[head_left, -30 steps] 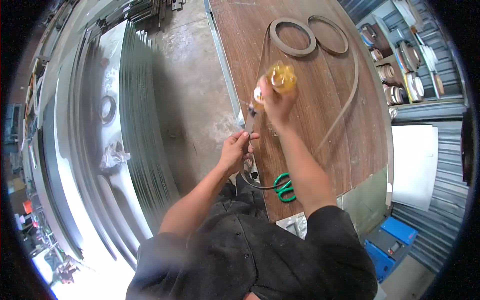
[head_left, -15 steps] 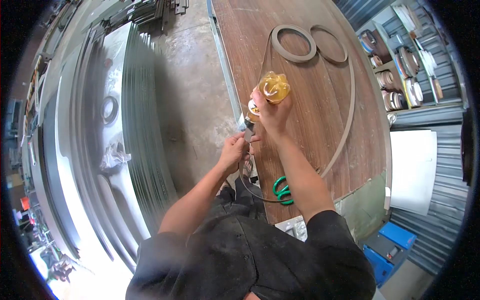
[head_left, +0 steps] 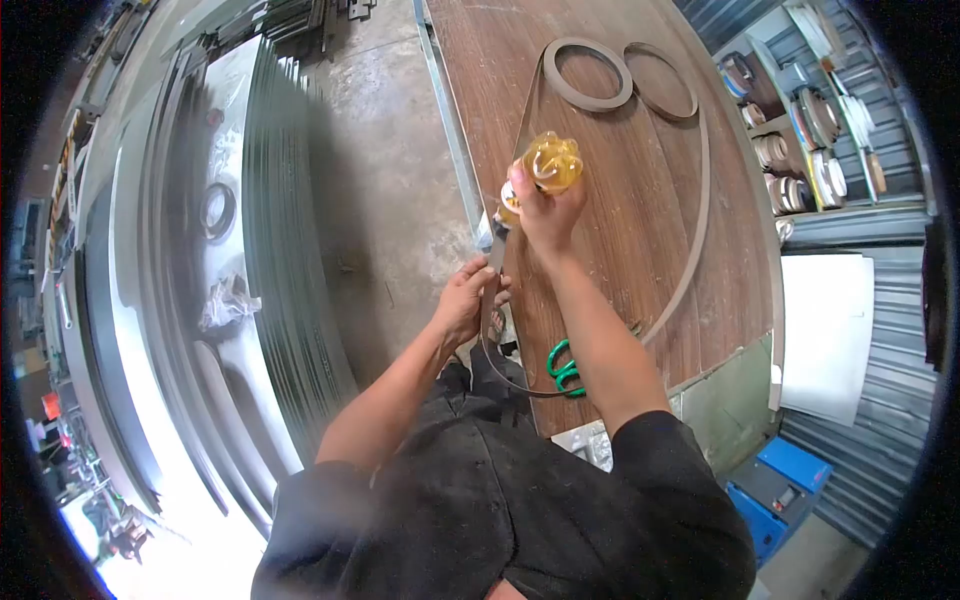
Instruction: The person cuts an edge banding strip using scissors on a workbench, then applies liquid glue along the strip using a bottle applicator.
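Observation:
In my right hand [head_left: 550,218] is a clear plastic bottle [head_left: 553,162] of yellow liquid, held upside down with its base toward me. Its dark nozzle end meets the edging strip [head_left: 497,262] near the table's left edge. My left hand [head_left: 468,303] pinches that thin brown strip just below the nozzle. From there the strip loops down past the table edge and under the green-handled scissors [head_left: 563,367]. Farther up, the strip leads to a flat coil [head_left: 592,103] on the wooden table [head_left: 620,210].
A second loop of strip [head_left: 697,210] curves along the table's right side. Stacked panels [head_left: 285,220] stand to the left across a concrete floor [head_left: 385,130]. Shelves with rolls of edging [head_left: 827,180] are at the right, above a blue machine [head_left: 795,468].
My right hand and the bottle have moved a little farther up along the strip, away from my left hand. My left hand still pinches the strip, slightly higher.

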A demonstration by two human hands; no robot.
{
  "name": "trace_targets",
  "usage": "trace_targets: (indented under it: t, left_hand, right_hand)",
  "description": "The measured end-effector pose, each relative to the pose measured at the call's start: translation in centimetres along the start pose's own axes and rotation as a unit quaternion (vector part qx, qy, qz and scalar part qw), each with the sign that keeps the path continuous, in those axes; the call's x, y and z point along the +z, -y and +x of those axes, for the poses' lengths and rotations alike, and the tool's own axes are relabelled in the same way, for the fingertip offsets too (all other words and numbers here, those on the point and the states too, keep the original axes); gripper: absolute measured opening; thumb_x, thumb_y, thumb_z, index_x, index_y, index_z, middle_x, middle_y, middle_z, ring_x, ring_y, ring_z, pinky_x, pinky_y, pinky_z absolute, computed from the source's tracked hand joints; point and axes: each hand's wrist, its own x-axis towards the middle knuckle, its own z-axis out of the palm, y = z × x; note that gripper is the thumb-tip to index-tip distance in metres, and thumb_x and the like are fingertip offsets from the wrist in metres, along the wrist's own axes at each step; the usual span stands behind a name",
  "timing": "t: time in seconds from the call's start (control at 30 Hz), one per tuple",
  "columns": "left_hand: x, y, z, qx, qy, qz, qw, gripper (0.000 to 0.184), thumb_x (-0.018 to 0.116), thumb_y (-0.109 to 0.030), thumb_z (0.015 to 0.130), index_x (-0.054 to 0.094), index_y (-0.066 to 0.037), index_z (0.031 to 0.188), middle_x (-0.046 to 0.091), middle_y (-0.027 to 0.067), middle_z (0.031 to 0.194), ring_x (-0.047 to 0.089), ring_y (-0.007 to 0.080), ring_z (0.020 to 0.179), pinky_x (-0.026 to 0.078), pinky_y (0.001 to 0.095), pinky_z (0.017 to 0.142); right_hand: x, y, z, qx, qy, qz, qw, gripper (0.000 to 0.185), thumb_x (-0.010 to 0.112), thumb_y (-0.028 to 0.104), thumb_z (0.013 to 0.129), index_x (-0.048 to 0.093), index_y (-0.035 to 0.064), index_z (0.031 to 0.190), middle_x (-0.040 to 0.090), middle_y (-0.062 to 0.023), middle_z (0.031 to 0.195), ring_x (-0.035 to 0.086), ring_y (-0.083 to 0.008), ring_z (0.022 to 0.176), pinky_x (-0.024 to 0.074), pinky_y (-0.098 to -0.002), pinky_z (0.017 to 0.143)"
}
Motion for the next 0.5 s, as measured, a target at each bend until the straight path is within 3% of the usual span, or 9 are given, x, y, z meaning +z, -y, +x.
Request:
trace_targets:
  t: [0.13, 0.23, 0.5]
  left_hand:
    - [-0.3, 1.0, -0.1, 0.052, 0.074, -0.042, 0.995, 0.043, 0.049, 0.002, 0.091, 0.046, -0.003, 0.133, 0.060, 0.0145, 0.122, 0.067, 0.0216, 0.098, 0.059, 0.0388, 0.080]
    - [0.3, 0.7, -1.4, 0.024, 0.043, 0.008, 0.999, 0.045, 0.049, 0.004, 0.090, 0.045, -0.004, 0.134, 0.054, 0.0170, 0.131, 0.066, 0.0235, 0.100, 0.059, 0.0408, 0.083]
    - [-0.9, 4.2, 0.1, 0.054, 0.011, -0.066, 0.996, 0.031, 0.049, -0.002, 0.096, 0.047, -0.007, 0.126, 0.065, 0.0195, 0.110, 0.068, 0.0250, 0.084, 0.057, 0.0388, 0.066]
  right_hand:
    - [0.6, -0.7, 0.9, 0.014, -0.031, 0.045, 0.998, 0.041, 0.084, 0.023, 0.077, 0.055, 0.0060, 0.100, 0.062, -0.0012, 0.089, 0.060, -0.0123, 0.078, 0.0499, -0.0290, 0.072]
    - [0.4, -1.2, 0.4, 0.025, -0.039, 0.069, 0.997, 0.039, 0.084, 0.021, 0.078, 0.056, 0.0062, 0.101, 0.063, -0.0011, 0.090, 0.061, -0.0118, 0.079, 0.0500, -0.0282, 0.073]
    - [-2.8, 3.5, -5.3, 0.063, -0.024, 0.128, 0.990, 0.030, 0.081, 0.015, 0.079, 0.061, 0.0038, 0.097, 0.065, -0.0012, 0.089, 0.063, -0.0113, 0.079, 0.0515, -0.0282, 0.072]
